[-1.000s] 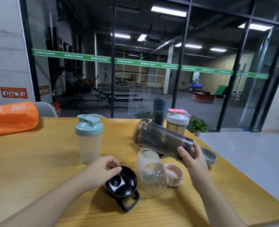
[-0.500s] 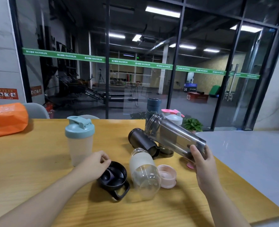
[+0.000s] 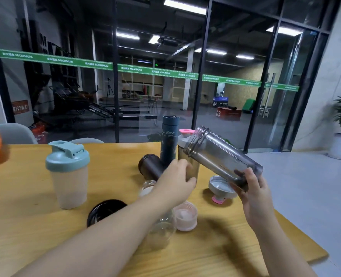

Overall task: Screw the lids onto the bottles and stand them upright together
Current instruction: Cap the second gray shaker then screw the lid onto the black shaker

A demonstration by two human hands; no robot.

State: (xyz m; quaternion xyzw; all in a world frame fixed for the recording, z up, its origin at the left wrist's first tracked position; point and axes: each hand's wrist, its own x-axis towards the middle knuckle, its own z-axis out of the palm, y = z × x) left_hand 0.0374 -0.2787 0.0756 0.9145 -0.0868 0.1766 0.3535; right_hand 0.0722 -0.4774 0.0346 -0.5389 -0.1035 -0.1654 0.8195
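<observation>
— Holding the smoky clear plastic bottle [image 3: 223, 156] by its base, the right hand [image 3: 253, 188] tilts its open mouth leftward above the wooden table [image 3: 25, 236].
— And the left hand [image 3: 175, 177]?
— Reaching toward the standing bottles, fingers loose, gripping nothing. I'd say lid-fetching comes next: the round black lid [image 3: 103, 210] lies near the forearm.

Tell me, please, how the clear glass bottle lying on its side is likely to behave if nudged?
The clear glass bottle lies on its round side on the wooden table, so it would probably roll. It looks empty, so likely light. If it is glass, a fall could break it.
</observation>
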